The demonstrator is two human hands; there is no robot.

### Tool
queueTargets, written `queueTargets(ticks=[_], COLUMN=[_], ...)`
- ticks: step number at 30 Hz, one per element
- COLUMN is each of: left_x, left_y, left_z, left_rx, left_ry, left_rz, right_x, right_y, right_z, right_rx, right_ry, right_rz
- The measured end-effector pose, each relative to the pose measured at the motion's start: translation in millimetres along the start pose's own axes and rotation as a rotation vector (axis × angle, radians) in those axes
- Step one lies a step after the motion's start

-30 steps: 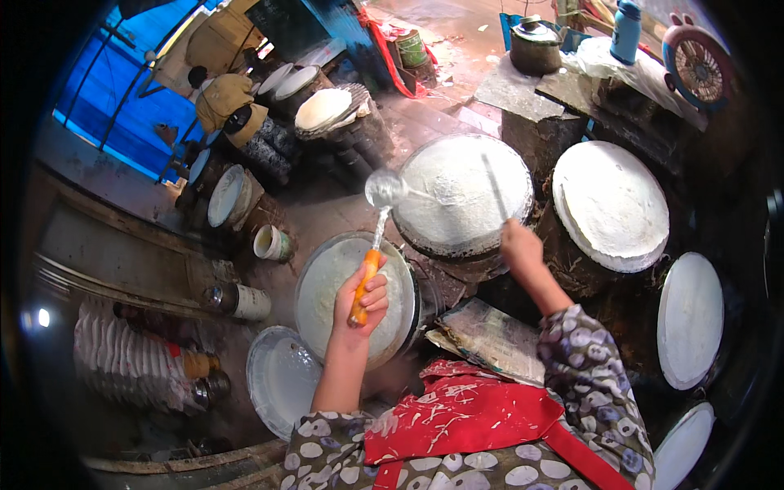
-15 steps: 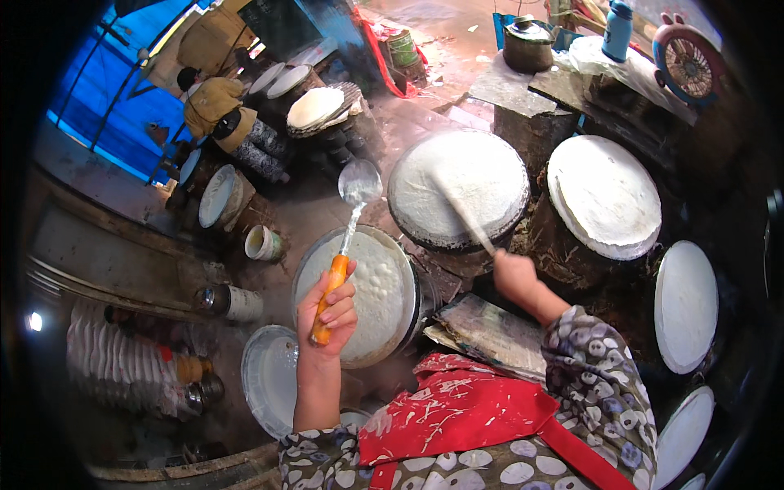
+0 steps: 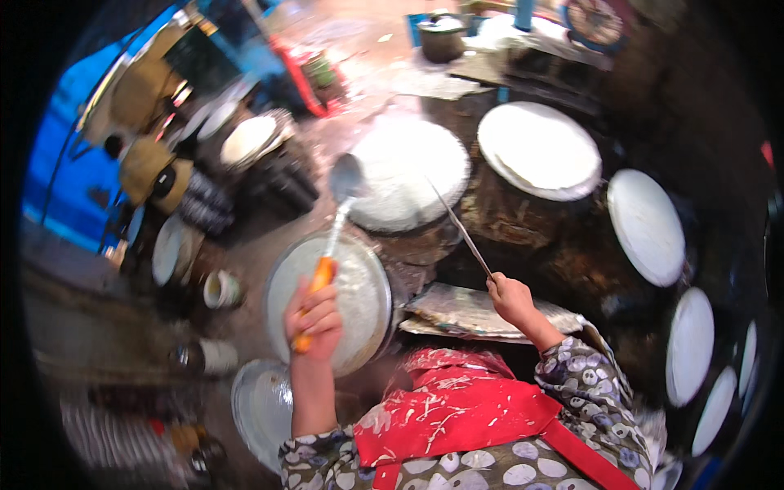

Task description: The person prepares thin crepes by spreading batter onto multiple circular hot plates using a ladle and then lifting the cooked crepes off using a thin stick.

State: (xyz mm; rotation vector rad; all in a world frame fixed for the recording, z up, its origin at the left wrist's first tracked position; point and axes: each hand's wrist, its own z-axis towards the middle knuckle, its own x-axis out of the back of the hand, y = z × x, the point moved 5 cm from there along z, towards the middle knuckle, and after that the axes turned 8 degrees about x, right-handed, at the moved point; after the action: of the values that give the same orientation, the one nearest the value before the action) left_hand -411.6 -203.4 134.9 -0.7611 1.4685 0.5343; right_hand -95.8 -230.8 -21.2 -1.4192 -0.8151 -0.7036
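Observation:
My left hand (image 3: 314,320) grips the orange handle of a metal ladle (image 3: 346,178). The ladle's bowl points away from me, in front of the left edge of a round griddle (image 3: 412,175) coated with a white layer. Below the ladle stands a wide round pot (image 3: 385,304) of pale batter, partly covered by my left hand. In my right hand (image 3: 513,300) is a long thin stick (image 3: 465,232), seen edge-on, its far tip over the right part of the griddle. Motion blur hides whether that tip touches the white layer.
Several more round white-topped griddles, one of them (image 3: 539,151) nearest, curve along the right. Folded, stained sheets (image 3: 482,314) lie before my red apron. A pale tub (image 3: 261,408) stands lower left. At upper left another person (image 3: 159,175) bends among pans. A lidded pot (image 3: 441,38) sits at the back.
The whole view has swung, so the surroundings sit farther left. The stick, broad and blurred over the griddle's middle before, now shows thin and nearer its right side. Both hands keep their holds.

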Motion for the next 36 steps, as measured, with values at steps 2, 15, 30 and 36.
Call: queueTargets(ticks=[2,15,30,36], left_x=[11,58,99,102], left_y=[9,-72,-161,-166], left_z=[1,78,77,87], left_rx=[-0.052,0.348,0.161,0.152], left_ry=[-0.179,0.182,0.651,0.673], left_rz=[-0.058,0.279,0.242,0.268], right_x=[10,85,100,197], right_y=[15,90,147,157], right_z=[-27,-9,232,221], right_rx=[-0.113,-0.094,0.312,0.279], right_ry=[0.152,0.472,0.315,0.55], right_rz=[0.054,-0.223,-0.339,0.016])
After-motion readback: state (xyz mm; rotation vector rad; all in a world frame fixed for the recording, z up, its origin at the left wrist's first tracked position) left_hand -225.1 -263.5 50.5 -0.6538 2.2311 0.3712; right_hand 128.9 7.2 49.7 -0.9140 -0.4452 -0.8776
